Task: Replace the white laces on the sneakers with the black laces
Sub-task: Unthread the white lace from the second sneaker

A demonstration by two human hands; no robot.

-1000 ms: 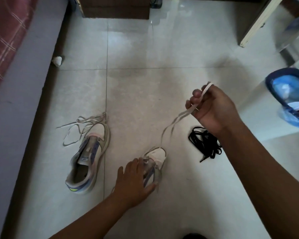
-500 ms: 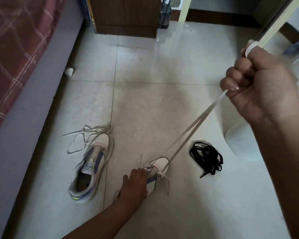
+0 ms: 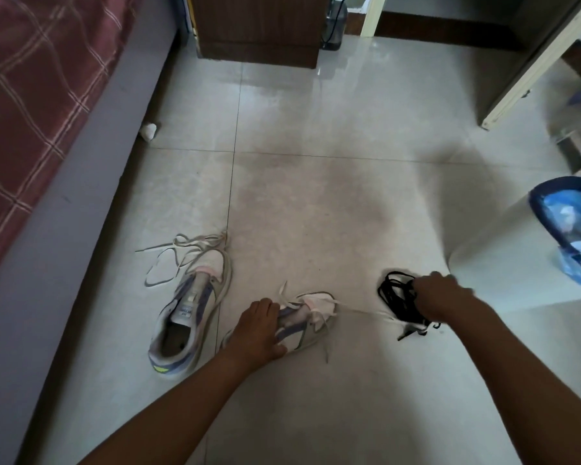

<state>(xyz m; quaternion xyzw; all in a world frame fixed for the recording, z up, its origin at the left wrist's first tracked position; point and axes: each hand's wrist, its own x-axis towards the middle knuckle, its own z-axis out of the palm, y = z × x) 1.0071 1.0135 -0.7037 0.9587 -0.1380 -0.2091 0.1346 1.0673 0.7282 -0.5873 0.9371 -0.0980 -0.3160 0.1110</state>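
Two hands: left (image 3: pixel 259 330) gripping mesh sneaker (image 3: pixel 302 325), right (image 3: pixel 440 297) on tangled black laces (image 3: pixel 396 297), grip unclear.

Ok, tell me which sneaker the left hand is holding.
The right-hand sneaker, nearer the black laces. The left hand rests on its heel end; the other sneaker lies untouched nearer the bed, its white lace pulled out.

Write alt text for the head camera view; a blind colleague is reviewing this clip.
Seen from above, a person's left hand holds a pale sneaker down on a tiled floor while the right hand rests on a pile of black laces. A white lace trails between them. A second sneaker lies to the left.
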